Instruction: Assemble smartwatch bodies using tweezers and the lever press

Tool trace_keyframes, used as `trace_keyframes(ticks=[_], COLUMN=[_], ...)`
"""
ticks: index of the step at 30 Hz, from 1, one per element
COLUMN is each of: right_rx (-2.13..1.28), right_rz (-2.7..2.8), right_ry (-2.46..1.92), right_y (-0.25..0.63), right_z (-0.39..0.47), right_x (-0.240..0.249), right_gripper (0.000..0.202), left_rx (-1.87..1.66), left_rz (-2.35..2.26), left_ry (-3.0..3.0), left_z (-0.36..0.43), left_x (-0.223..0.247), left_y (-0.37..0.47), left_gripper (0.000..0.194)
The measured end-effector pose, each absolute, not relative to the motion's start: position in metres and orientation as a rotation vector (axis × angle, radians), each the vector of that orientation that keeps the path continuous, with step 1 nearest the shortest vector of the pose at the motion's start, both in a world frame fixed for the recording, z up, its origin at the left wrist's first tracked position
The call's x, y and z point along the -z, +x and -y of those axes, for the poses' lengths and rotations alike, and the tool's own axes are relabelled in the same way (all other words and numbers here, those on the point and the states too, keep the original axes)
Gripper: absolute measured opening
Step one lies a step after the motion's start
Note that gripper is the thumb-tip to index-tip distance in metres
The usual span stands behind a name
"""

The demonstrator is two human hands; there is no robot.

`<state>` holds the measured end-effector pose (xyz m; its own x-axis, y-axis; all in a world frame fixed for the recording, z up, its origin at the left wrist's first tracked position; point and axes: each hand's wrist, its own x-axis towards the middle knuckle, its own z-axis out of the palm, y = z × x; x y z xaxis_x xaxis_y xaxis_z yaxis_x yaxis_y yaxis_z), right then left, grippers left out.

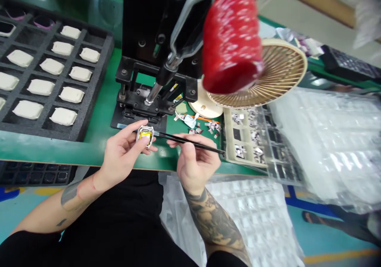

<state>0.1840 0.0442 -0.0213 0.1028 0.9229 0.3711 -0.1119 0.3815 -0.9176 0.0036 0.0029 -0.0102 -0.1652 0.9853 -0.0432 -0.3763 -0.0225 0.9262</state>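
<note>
My left hand (122, 150) is closed around a small watch case (145, 135), which has a silvery rim and a yellow piece inside. Its thumb presses on the lower edge of the yellow piece. Black tweezers (190, 141) are pinched in my right hand (198, 160). Their tips reach the right side of the case; whether they touch it I cannot tell. Both hands are at the front of the green bench, just before a black lever press (143, 100). The press's red handle (232, 41) hangs high on the right.
At left lies a dark foam tray (95, 96) of whitish watch-shaped pieces. Right of the press are a cream fan (276, 76), loose small parts (212, 127) and a beige compartment box (228, 136). Clear plastic trays (333, 148) are stacked at far right. A person's foot (312, 217) shows beyond.
</note>
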Motion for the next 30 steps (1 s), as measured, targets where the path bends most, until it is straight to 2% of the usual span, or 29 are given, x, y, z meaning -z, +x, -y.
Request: trace_keyframes(ticks=[4, 8, 11, 15, 17, 20, 23, 25, 27, 30], right_rx=[-1.172, -1.293, -1.022, 0.015, 0.295, 0.307, 0.249, 0.282, 0.313, 0.243], right_rz=[1.109, 1.123, 1.274, 1.021, 0.958, 1.336, 2.052, 2.387, 2.525, 2.409], right_ry=[-0.864, -0.756, -0.805, -1.124, -1.158, -1.114, -0.905, -0.790, -0.806, -1.041], right_y=[0.183, 0.248, 0.334, 0.411, 0.409, 0.368, 0.314, 0.290, 0.283, 0.308], right_z=[-0.041, -0.044, -0.063, -0.099, -0.104, -0.087, -0.063, -0.056, -0.057, -0.062], right_x=[0.017, -0.015, -0.045, -0.061, -0.053, -0.030, -0.007, 0.003, 0.008, 0.001], right_gripper=[0.015, 0.032, 0.042, 0.028, 0.023, 0.007, 0.023, 0.021, 0.020, 0.029], left_rx=[-1.463, -1.432, -1.381, -1.301, -1.264, -1.228, -1.176, -1.160, -1.166, -1.185], left_rz=[-1.011, -1.161, -1.266, -1.334, -1.364, -1.405, -1.422, -1.427, -1.437, -1.467], left_ry=[0.802, 0.820, 0.909, 0.985, 0.999, 1.027, 1.137, 1.209, 1.238, 1.228], left_z=[-0.002, 0.000, 0.002, 0.005, 0.006, 0.005, 0.004, 0.005, 0.007, 0.010], left_x=[0.011, 0.008, 0.006, 0.006, 0.008, 0.009, 0.007, 0.006, 0.006, 0.008], left_y=[-0.001, -0.003, -0.003, -0.002, -0.003, -0.006, -0.007, -0.006, -0.005, -0.004], left_gripper=[0.047, 0.050, 0.054, 0.064, 0.061, 0.043, 0.035, 0.035, 0.034, 0.033])
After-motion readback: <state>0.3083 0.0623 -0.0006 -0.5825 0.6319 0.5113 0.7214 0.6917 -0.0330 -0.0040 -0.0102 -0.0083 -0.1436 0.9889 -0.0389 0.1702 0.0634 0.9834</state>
